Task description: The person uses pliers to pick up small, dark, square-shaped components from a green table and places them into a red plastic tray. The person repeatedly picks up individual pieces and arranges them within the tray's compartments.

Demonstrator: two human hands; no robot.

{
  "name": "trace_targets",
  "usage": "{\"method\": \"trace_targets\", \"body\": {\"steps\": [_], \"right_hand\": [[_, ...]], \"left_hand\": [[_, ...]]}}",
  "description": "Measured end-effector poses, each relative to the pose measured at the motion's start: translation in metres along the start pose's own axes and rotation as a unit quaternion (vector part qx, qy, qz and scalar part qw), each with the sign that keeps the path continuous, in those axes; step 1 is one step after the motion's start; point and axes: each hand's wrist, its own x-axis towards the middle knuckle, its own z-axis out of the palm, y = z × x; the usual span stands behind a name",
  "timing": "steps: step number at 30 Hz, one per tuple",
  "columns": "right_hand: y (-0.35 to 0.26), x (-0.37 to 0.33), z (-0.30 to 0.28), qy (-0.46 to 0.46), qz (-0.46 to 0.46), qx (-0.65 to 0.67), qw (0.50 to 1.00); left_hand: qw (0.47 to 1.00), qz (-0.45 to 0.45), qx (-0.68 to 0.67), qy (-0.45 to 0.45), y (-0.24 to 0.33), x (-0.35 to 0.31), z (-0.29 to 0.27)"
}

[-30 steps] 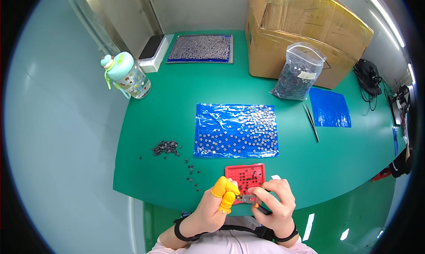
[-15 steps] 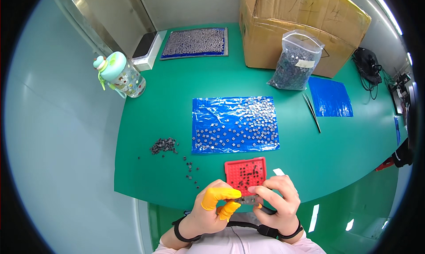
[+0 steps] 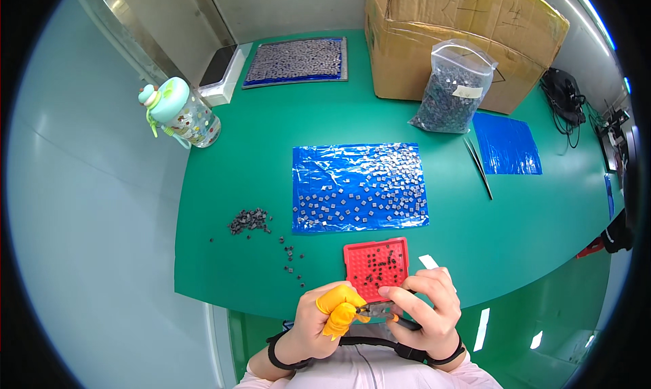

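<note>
Yellow finger covers sheath the thumb and forefinger of my left hand (image 3: 327,320), which are pinched together. Whatever sits between them is too small to make out. My right hand (image 3: 428,312) is closed around a pair of pliers (image 3: 377,310) with black and orange handles; their metal jaws point left and meet my left fingertips. Just beyond both hands lies a red tray (image 3: 348,256) with a grid of holes, several small dark pieces scattered in it. Farther off, a blue film sheet (image 3: 319,175) carries many small grey square pieces, densest at its right.
Dark small parts (image 3: 249,221) lie heaped on the left, with loose ones trailing toward the tray. Tweezers (image 3: 479,169), a second blue sheet (image 3: 507,145), a filled zip bag (image 3: 453,87) and a cardboard box (image 3: 407,64) stand right. A bottle (image 3: 186,118) is at left.
My left thumb and forefinger have closed together, their tips now at the pliers' jaws. The pliers show more plainly between the hands. The view has shifted slightly.
</note>
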Motion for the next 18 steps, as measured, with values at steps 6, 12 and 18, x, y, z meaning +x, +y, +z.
{"method": "trace_targets", "body": {"steps": [6, 12, 18], "right_hand": [[0.001, 0.001, 0.002, 0.005, 0.025, 0.021, 0.999], [0.002, 0.000, 0.003, 0.003, 0.038, 0.057, 0.998], [0.001, 0.002, 0.002, -0.005, 0.044, 0.063, 0.997]], "left_hand": [[0.953, 0.035, -0.208, 0.215, 0.017, 0.014, 0.029], [0.983, 0.070, -0.060, 0.158, 0.010, 0.002, 0.012], [0.978, 0.033, 0.002, 0.204, 0.005, -0.004, 0.012]]}}
